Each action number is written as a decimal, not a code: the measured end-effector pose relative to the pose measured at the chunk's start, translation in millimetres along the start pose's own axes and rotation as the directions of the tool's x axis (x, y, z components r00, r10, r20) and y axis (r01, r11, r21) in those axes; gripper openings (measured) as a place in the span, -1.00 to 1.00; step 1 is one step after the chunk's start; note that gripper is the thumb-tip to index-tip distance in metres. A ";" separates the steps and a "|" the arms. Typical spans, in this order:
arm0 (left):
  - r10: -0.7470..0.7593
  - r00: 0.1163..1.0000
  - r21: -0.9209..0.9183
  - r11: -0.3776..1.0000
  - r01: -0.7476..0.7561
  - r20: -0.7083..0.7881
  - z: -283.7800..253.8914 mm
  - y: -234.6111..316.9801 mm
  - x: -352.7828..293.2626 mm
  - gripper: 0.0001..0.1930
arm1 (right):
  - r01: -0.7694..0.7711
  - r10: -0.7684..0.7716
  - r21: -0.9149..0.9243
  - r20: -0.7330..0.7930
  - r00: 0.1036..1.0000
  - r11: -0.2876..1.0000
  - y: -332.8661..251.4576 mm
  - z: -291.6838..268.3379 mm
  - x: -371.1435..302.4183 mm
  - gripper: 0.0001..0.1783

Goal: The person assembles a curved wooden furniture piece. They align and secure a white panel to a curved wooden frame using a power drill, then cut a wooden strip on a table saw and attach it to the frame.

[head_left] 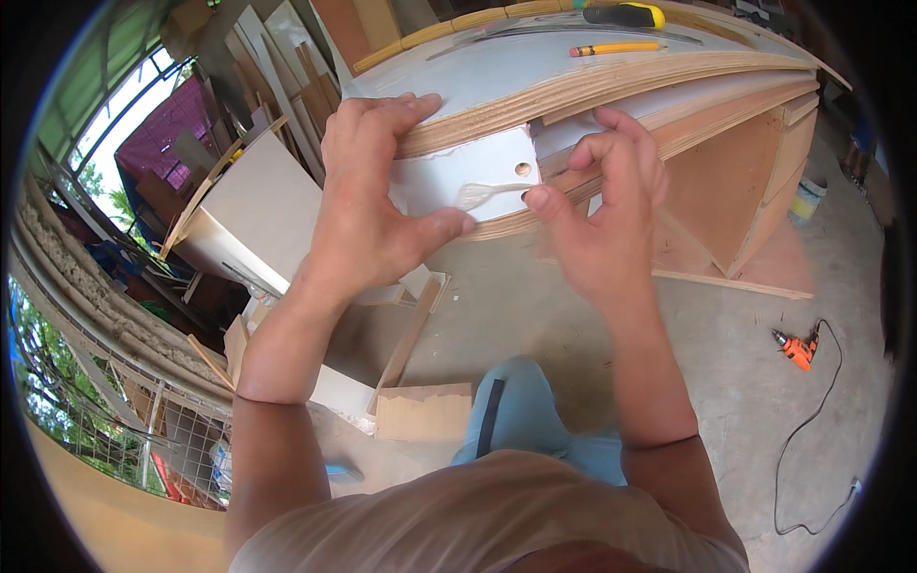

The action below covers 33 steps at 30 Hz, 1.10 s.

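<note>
A white-faced plywood cabinet piece (487,81) lies in front of me, its layered edges showing. Between two of these edges sits a short white board (458,162) with a round hole and a ragged upper edge. A pale loose strip (485,194) lies across its face. My left hand (368,191) clasps the board's left part, fingers over the upper plywood edge and thumb on the lower side. At the board's right end, the thumb of my right hand (611,215) touches the corner beside a dark spot. Its other fingers are bent and apart from the thumb.
A yellow pencil (616,49) and a black-and-yellow tool handle (624,16) lie on the white surface. An orange corded drill (796,350) rests on the floor at right, near a bucket (807,201). Wood offcuts (423,411) and a white cabinet (253,205) stand left.
</note>
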<state>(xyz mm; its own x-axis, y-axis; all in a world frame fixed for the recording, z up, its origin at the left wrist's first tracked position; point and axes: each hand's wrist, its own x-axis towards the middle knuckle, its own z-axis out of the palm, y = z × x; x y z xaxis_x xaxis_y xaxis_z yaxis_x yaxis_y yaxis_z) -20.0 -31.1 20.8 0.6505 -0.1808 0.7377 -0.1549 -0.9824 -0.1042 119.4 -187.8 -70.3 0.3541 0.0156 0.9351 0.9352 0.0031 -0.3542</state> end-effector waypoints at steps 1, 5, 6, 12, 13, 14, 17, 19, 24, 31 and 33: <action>-0.013 1.000 0.002 1.000 0.013 0.000 1.1 1.0 0.6 0.02 | -0.009 0.009 -0.005 0.002 1.000 1.000 0.6 -0.3 -0.3 -0.52; -0.030 1.000 -0.042 0.999 0.030 -0.007 3.9 3.0 -1.6 -0.05 | -0.061 0.060 0.006 0.018 0.998 0.998 1.7 1.1 -3.8 -0.49; -0.038 0.999 -0.076 0.996 0.037 -0.008 4.4 2.6 -2.7 -0.09 | -0.085 0.084 0.028 0.027 0.996 0.996 0.5 1.4 -4.3 -0.48; 0.028 1.000 -0.098 0.995 -0.027 0.006 1.7 -1.8 5.8 -0.25 | -0.199 0.195 0.011 0.139 0.971 0.980 -0.7 -13.0 0.5 -0.44; 0.019 1.000 -0.074 0.997 -0.017 0.020 0.5 -5.4 1.4 -0.27 | -0.205 0.200 0.022 0.135 0.970 0.979 -1.3 -9.9 -1.7 -0.41; 0.027 1.000 -0.063 0.998 -0.027 0.002 1.9 -9.6 -0.1 -0.28 | -0.210 0.204 0.035 0.129 0.970 0.977 -1.1 -6.9 -2.1 -0.38; 0.011 0.999 -0.034 0.999 -0.012 -0.039 10.6 -11.1 -9.5 -0.31 | -0.194 0.184 0.045 0.172 0.968 0.980 -4.1 -8.2 -1.6 -0.06; -0.011 1.000 -0.029 1.000 0.011 -0.021 9.7 -6.3 -9.2 -0.32 | -0.190 0.184 0.020 0.174 0.967 0.982 -11.5 -12.1 3.3 0.09; -0.047 0.999 -0.032 0.998 0.047 0.017 5.5 2.1 -4.5 -0.42 | -0.200 0.265 -0.214 0.341 0.902 0.956 -28.2 -24.3 8.2 0.22; -0.077 0.994 -0.091 0.992 0.084 0.079 3.7 1.5 -2.5 -0.56 | -0.270 0.457 -0.422 0.445 0.770 0.865 -49.9 -29.2 21.9 0.12; -0.098 0.992 -0.097 0.990 0.105 0.078 4.6 3.7 -0.6 -0.56 | -0.226 0.449 -0.470 0.440 0.778 0.853 -45.5 -30.4 21.7 0.08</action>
<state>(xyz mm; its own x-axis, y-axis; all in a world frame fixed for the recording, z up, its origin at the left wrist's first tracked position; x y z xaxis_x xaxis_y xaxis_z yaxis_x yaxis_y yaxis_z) -17.6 -34.9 16.9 0.7185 -0.0866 0.6901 -0.1570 -0.9868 0.0396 84.8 -218.0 -33.5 0.6913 0.4533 0.5627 0.7217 -0.4711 -0.5072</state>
